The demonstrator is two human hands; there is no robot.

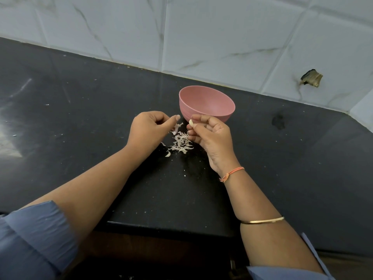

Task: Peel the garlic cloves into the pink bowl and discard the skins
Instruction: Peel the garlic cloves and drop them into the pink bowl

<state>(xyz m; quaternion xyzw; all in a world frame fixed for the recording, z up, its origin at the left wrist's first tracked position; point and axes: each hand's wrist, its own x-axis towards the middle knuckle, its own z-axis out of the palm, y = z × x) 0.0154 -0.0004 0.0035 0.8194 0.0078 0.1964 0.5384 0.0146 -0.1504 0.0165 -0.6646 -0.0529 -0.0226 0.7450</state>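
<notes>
The work is in the middle, as far as one can judge. The right hand (210, 136) pinches a pale garlic clove (191, 123) between thumb and curled fingers, just in front of the pink bowl (206, 106) and near its rim. The clove looks mostly bare, so its peeling is nearly done, but it is not yet in the bowl. The left hand (149, 130) has its thumb and forefinger pressed together, and it seems to pinch a thin strip of skin (178, 126) that hangs under the fingertips - the strip is small and I cannot be sure it is held and not falling. Below the two hands a heap of skins (180, 143) lies on the black counter (80, 110), so the discarding is still to do. The near wall of the bowl hides its bottom; how many peeled cloves are inside cannot be seen. No supply of unpeeled garlic shows - one curved white piece (168, 154) at the edge of the heap is too small to name as clove or skin.
</notes>
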